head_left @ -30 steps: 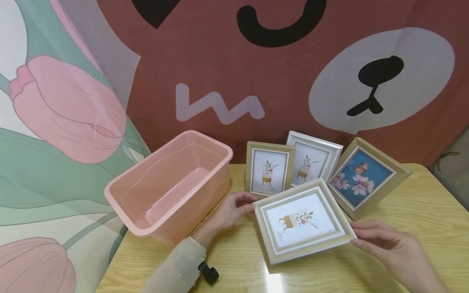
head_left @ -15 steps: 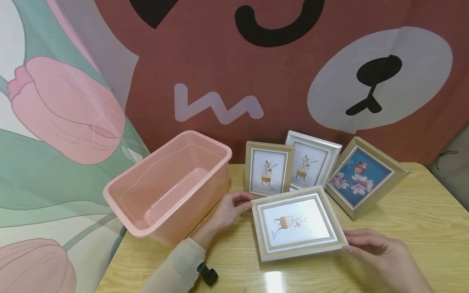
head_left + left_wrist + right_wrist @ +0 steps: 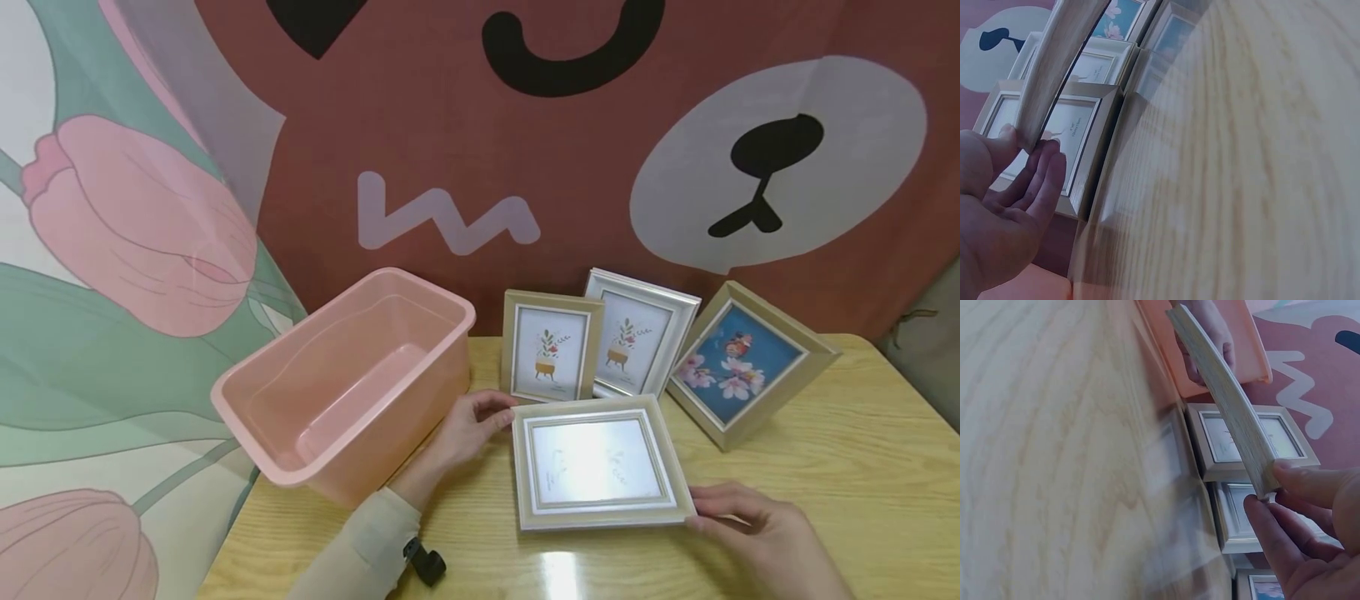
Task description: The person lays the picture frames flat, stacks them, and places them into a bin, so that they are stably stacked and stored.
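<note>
A cream picture frame [image 3: 600, 504] lies nearly flat above the table between both hands, with glare across its glass. My left hand [image 3: 468, 429] pinches its left corner between thumb and fingers, seen close up in the left wrist view, where the frame edge [image 3: 1060, 69] is held. At the opposite, near right corner my right hand [image 3: 750, 529] pinches it; the right wrist view shows thumb above and fingers under the frame's edge [image 3: 1235, 406]. Just behind stand a small tan picture frame [image 3: 510, 350], a silver picture frame [image 3: 678, 333] and a tan frame with a blue flower picture [image 3: 761, 358].
A pink plastic bin [image 3: 375, 417] stands on the wooden table [image 3: 885, 433] left of the frames, close beside my left forearm. Its inside shows bare. A cloth with a bear print [image 3: 450, 125] hangs behind the table. A black strap device [image 3: 426, 562] sits at my left wrist.
The held frame has tipped flatter and come lower and slightly left. My right hand has moved down and left with its corner; my left hand has barely moved. The standing frames have stayed put.
</note>
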Motion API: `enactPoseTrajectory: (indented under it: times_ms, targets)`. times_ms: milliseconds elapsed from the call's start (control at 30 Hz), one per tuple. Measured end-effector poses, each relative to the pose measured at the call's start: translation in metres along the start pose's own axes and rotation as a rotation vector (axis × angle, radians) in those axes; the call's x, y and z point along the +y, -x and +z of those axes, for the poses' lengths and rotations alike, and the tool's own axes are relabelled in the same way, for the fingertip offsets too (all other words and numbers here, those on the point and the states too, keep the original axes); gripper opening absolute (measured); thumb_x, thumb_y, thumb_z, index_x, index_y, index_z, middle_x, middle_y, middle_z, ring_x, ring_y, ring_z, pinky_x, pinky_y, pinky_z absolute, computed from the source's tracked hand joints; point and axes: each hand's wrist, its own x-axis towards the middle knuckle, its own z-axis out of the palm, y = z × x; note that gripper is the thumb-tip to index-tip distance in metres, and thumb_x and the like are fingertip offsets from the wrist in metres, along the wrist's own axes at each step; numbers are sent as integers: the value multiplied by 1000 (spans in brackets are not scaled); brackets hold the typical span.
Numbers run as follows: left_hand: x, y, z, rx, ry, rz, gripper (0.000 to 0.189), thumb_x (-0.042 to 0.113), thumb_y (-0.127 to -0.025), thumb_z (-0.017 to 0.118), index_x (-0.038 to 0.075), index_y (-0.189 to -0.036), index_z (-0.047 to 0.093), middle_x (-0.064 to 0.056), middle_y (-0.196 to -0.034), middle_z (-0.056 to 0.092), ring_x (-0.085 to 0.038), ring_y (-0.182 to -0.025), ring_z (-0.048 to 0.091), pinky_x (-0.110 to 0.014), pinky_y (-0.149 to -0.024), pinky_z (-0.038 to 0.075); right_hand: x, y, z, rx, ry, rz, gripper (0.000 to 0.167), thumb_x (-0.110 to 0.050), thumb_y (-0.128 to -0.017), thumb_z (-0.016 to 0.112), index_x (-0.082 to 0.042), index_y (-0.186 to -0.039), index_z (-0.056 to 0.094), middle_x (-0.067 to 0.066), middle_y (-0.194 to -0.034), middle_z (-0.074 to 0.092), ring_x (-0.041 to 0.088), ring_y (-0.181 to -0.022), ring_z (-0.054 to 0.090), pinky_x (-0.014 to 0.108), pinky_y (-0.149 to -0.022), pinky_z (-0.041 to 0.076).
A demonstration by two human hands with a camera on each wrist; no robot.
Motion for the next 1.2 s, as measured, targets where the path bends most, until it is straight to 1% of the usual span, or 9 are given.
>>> enactPoseTrajectory:
  times_ms: [100,200,300,400,533,633,767,967,1200]
  targets:
    - [-1,0,0,5,-15,-4,18,0,-104,67,-7,-119,74,-27,-114,76,-21,-95,75,-50,-92,66,-1,0,3,-3,-3,11,14,-10,-87,89,-8,-101,87,2,-109,84,-16,-101,65,1,-81,49]
    - [-1,1,0,13,-50,-17,17,1,-104,68,-4,-117,75,-23,-112,76,-22,-95,73,-42,-89,66,0,1,5,-29,23,54,14,-15,-88,90,-10,-101,87,-3,-108,84,-18,-101,63,1,-81,48]
    - [-1,2,0,17,-83,-28,15,3,-103,68,-3,-115,76,-21,-110,77,-17,-92,70,-29,-83,63,0,1,8,-53,36,102,16,-16,-88,90,-10,-102,87,-7,-108,83,-18,-100,62,2,-80,49]
    - [-3,3,0,19,-109,-26,15,3,-103,69,-3,-114,76,-20,-109,77,-11,-91,67,-21,-80,58,0,0,11,-66,28,132,16,-12,-87,89,-7,-102,86,0,-110,84,-16,-98,63,3,-79,51]
    - [-6,2,0,22,-134,-21,14,4,-104,69,-3,-113,77,-20,-109,78,-10,-92,66,-20,-80,57,-2,-3,12,-112,27,213,18,-15,-89,89,-8,-105,86,9,-119,82,-16,-97,63,5,-81,51]
    - [-8,2,0,23,-148,-17,14,3,-104,69,-3,-113,77,-20,-108,78,-11,-93,66,-20,-81,56,-4,-5,12,-153,32,283,20,-17,-90,88,-9,-108,85,10,-124,81,-15,-97,63,8,-83,53]
    - [-11,1,0,19,-144,-17,14,1,-103,68,-5,-112,77,-21,-106,77,-12,-92,65,-20,-81,57,-5,-6,15,-186,34,329,23,-19,-90,89,-10,-111,84,9,-124,81,-12,-97,65,11,-83,56]
    - [-12,1,1,4,-102,-52,15,-1,-103,67,-8,-113,76,-23,-104,77,-20,-90,71,-29,-79,65,-3,-6,19,-185,50,289,24,-16,-90,88,-6,-112,84,12,-122,81,-10,-95,67,13,-82,58]
    - [-13,1,2,17,-182,-90,14,0,-102,69,-4,-112,79,-18,-104,79,-13,-87,70,-23,-77,63,-4,-5,21,-170,87,250,20,-14,-90,87,-8,-109,84,11,-120,81,-11,-94,67,14,-82,59]
